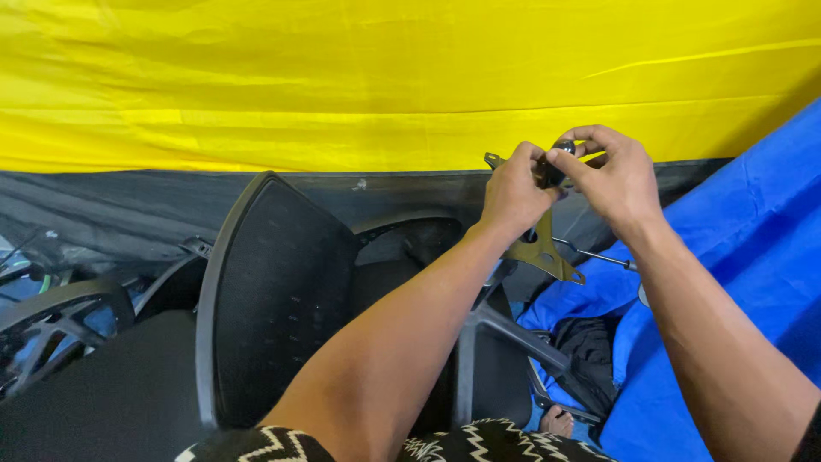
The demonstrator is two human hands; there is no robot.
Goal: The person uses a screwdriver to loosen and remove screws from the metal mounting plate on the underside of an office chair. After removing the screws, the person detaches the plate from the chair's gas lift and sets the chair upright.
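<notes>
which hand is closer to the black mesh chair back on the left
Left. The left hand sits just right of the black mesh chair back, gripping the metal bracket. The right hand is farther right, fingers on the same part.

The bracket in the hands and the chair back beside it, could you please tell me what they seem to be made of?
The bracket looks like stamped sheet metal with a dull olive-grey finish, flat with punched holes. The chair back appears to be a black plastic frame around matte mesh fabric, judging by its fine dotted weave.

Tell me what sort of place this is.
Probably a makeshift chair-assembly workspace: yellow tarpaulin and blue tarpaulin as backdrop, black mesh chair backs stacked about, and both hands on a metal chair mechanism.
</notes>
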